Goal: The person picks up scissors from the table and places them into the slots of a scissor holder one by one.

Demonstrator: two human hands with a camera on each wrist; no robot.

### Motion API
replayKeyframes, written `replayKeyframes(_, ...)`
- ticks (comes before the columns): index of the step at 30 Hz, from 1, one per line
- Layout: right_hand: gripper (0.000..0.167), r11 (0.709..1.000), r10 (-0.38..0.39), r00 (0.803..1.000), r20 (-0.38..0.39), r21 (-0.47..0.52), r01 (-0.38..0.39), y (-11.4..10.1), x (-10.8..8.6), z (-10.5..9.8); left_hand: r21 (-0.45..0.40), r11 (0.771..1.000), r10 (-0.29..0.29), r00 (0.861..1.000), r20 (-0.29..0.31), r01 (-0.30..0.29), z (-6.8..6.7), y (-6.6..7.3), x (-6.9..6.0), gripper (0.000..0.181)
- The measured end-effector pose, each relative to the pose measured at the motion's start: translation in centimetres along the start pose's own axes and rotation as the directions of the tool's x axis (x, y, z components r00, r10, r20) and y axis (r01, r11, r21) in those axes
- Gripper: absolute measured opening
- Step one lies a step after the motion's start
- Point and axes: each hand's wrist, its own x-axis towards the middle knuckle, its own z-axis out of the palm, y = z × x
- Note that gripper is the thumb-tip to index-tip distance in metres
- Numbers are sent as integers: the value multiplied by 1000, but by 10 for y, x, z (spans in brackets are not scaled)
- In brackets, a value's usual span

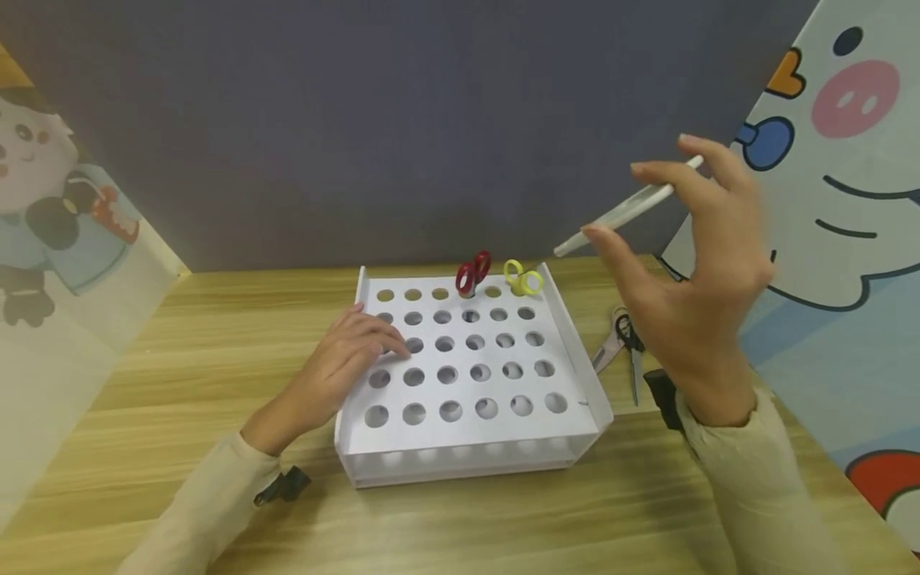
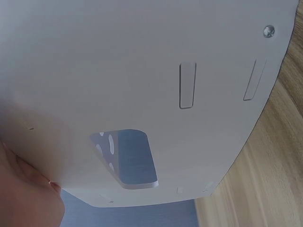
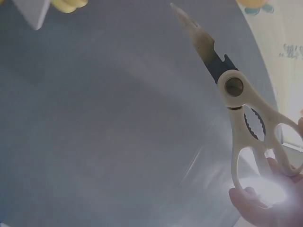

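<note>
Scissors (image 3: 233,102) show their pivot (image 3: 234,87) only in right-wrist view. Right hand (image 1: 711,279) pinches them; left hand (image 1: 334,371), fingers loose, touches rack (image 1: 431,393).

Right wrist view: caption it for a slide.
White scissors held by the handles in the right hand, before a grey-blue backdrop.

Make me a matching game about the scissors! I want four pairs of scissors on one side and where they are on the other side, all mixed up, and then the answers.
Scissors:
1. Red-handled scissors
2. White-handled kitchen scissors
3. Black-handled scissors
4. Yellow-handled scissors

Where they are:
A. Lying to the right of the white rack
B. In the back row of the rack, fourth hole from the left
C. In the back row of the rack, the hole farthest right
D. Held up in the right hand

Right pairs: 1-B, 2-D, 3-A, 4-C
</note>
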Motion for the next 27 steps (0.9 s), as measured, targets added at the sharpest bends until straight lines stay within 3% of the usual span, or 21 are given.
replayKeyframes(6,43,995,-84,993,83,67,78,-9,8,23,-2,1000,0,1000,-5,0,-1,-2,0,35)
replayKeyframes(12,45,975,-188,964,190,159,159,-17,15,45,-6,1000,0,1000,1,0,-1,0,1,35)
replayKeyframes(16,45,956,-258,932,256,208,207,-16,18,64,2,1000,-2,1000,3,2,-2,2,1,35)
replayKeyframes(20,43,951,-276,891,361,237,198,-13,17,85,6,1000,-3,1000,-5,3,-5,2,1,35)
replayKeyframes(27,45,970,-203,812,548,227,89,-6,9,111,19,1000,-15,1000,10,14,1,3,0,37)
